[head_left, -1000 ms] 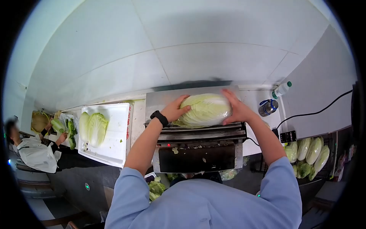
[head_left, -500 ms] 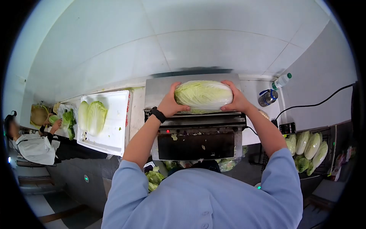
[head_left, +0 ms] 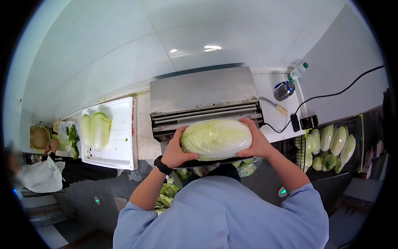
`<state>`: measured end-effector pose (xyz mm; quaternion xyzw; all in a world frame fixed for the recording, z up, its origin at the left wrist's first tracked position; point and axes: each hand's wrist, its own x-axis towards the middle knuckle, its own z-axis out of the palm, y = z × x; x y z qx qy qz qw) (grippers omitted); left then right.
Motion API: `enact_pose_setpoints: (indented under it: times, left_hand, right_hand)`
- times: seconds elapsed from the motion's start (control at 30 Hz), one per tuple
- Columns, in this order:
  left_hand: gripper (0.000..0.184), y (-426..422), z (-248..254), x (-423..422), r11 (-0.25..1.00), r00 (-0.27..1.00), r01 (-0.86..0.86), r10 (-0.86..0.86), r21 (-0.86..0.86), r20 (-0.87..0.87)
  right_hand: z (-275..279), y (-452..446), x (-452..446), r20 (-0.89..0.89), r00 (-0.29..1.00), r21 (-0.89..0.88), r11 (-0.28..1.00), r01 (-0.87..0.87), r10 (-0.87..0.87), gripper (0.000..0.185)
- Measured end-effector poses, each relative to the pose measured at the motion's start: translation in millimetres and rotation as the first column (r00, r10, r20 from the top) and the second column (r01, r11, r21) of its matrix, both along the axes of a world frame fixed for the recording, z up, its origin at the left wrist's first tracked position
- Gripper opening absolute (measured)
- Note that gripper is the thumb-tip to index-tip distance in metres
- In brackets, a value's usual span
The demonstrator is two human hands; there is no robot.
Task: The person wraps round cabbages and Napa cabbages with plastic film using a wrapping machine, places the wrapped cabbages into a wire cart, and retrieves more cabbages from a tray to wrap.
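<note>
A pale green napa cabbage (head_left: 216, 139), glossy with clear film, lies crosswise between my hands. My left hand (head_left: 176, 150) is wrapped round its left end, and my right hand (head_left: 258, 140) grips the right end. The cabbage is in front of the rollers of a metal film-wrapping machine (head_left: 203, 89), covering the machine's front part. Whether it rests on that part or hangs above it, I cannot tell.
To the left, a white foam tray (head_left: 118, 154) holds two napa cabbages. A metal flask (head_left: 284, 91), a bottle (head_left: 297, 72), a wooden-handled tool (head_left: 281, 108) and a phone (head_left: 309, 122) lie right. Several cabbages fill a rack (head_left: 357, 143). A co-worker (head_left: 41, 174) handles greens at far left.
Both hands have brought the cabbage from the machine's metal top toward my body, past the rollers. The metal top and the wooden-handled tool now show more fully. My view has shifted slightly.
</note>
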<state>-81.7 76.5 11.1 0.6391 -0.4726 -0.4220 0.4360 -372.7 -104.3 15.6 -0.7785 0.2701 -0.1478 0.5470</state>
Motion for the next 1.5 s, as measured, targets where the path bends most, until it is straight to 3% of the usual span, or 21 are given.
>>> enact_pose_setpoints:
  times: [0.13,0.23,0.33,0.53,0.73,0.87,0.93,1.0,1.07,1.1,1.13,1.2,1.3,1.4,1.5]
  left_hand:
    - [0.115,3.1,-12.6,-7.7,0.998,0.995,-0.027,0.033,0.064,-0.093]
    - [0.115,0.9,-15.9,-6.4,0.996,1.0,-0.003,0.005,0.087,-0.021]
    - [0.107,5.2,-27.8,-8.2,1.0,1.0,-0.003,0.003,0.012,0.004]
    - [0.106,12.0,-35.0,-14.9,0.99,1.0,-0.019,0.018,0.139,0.006]
    - [0.104,35.2,-45.1,-21.7,0.965,0.994,0.072,-0.09,0.254,0.061]
    - [0.085,40.5,-35.7,-18.9,0.9,0.977,0.139,-0.194,0.412,0.094]
    - [0.077,44.5,-42.9,-10.9,0.898,0.957,0.23,-0.278,0.374,0.08]
    - [0.068,50.8,-37.4,0.3,0.909,0.934,0.28,-0.333,0.31,0.133]
    - [0.061,47.6,-22.8,20.5,0.924,0.958,0.279,-0.285,0.263,-0.015]
    - [0.06,48.4,-9.9,28.8,0.95,0.962,0.268,-0.256,0.162,-0.092]
    - [0.061,49.9,-3.0,37.0,0.976,0.979,0.199,-0.201,0.088,0.019]
    - [0.066,56.3,16.5,37.5,0.965,0.983,0.179,-0.183,-0.194,-0.007]
    - [0.04,68.7,54.6,4.7,0.851,0.954,0.235,-0.109,-0.47,0.281]
    - [0.032,81.9,45.9,-17.5,0.81,0.974,0.17,-0.052,-0.561,0.22]
    - [0.025,96.6,45.7,-44.4,0.836,0.988,0.043,-0.118,-0.548,-0.103]
  right_hand:
    - [-31.1,11.1,-7.4,0.002,1.0,0.105,0.994,0.018,-0.018,0.115]
    - [-50.8,9.0,-7.6,0.162,0.987,-0.223,0.974,0.038,-0.001,0.121]
    - [-53.2,3.7,-8.6,0.291,0.951,-0.116,0.991,-0.073,0.104,0.123]
    - [-63.0,4.2,-11.2,0.162,0.976,-0.079,0.988,-0.136,0.147,0.114]
    - [-68.4,19.1,-20.7,0.05,0.985,-0.049,0.986,-0.162,0.165,0.104]
    - [-69.9,49.2,-28.1,0.026,0.998,0.31,0.948,-0.07,0.066,0.095]
    - [-82.6,71.0,-34.4,0.061,0.998,0.518,0.855,-0.011,-0.024,0.089]
    - [-75.2,93.7,-40.8,0.102,0.97,0.772,0.633,0.062,-0.219,0.082]
    - [-72.8,115.0,-51.5,0.137,0.923,0.867,0.494,0.063,-0.359,0.081]
    - [-62.6,127.2,-53.4,0.14,0.915,0.842,0.531,0.091,-0.379,0.085]
    - [-67.4,139.9,-58.7,0.134,0.89,0.878,0.469,0.097,-0.436,0.086]
    - [-83.4,165.7,-74.7,0.12,0.821,0.933,0.347,0.099,-0.557,0.088]
    - [-73.2,197.2,-81.6,0.192,0.752,0.934,0.352,0.057,-0.631,0.083]
    - [-72.4,220.5,-90.5,0.222,0.696,0.934,0.355,0.05,-0.683,0.081]
    - [-77.2,235.7,-105.4,0.24,0.69,0.921,0.385,0.06,-0.683,0.082]
